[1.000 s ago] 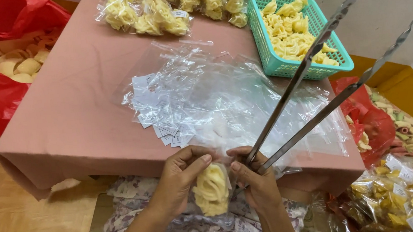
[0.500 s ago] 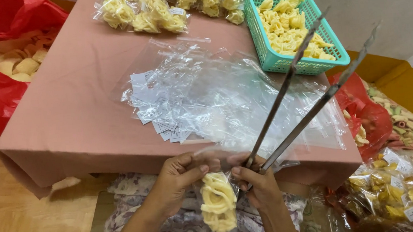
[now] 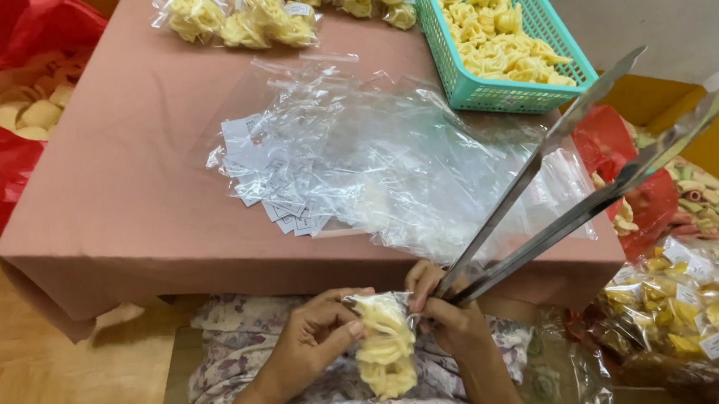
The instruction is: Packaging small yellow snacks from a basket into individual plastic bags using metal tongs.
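Left hand (image 3: pixel 315 340) pinching top of small clear bag (image 3: pixel 383 343) of yellow snacks, right hand (image 3: pixel 447 316) gripping bag's other edge plus metal tongs (image 3: pixel 566 180), bag over lap below table (image 3: pixel 117 206) edge, teal basket (image 3: pixel 489 95) beyond loose plastic bags (image 3: pixel 399 164).

Two hands (image 3: pixel 320 340), one pair of tongs (image 3: pixel 566 184), one basket (image 3: pixel 489 95), one small snack bag (image 3: pixel 385 343).

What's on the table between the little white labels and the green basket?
In the head view, a heap of empty clear bags lies between the labels and the basket, spreading partly over the labels.
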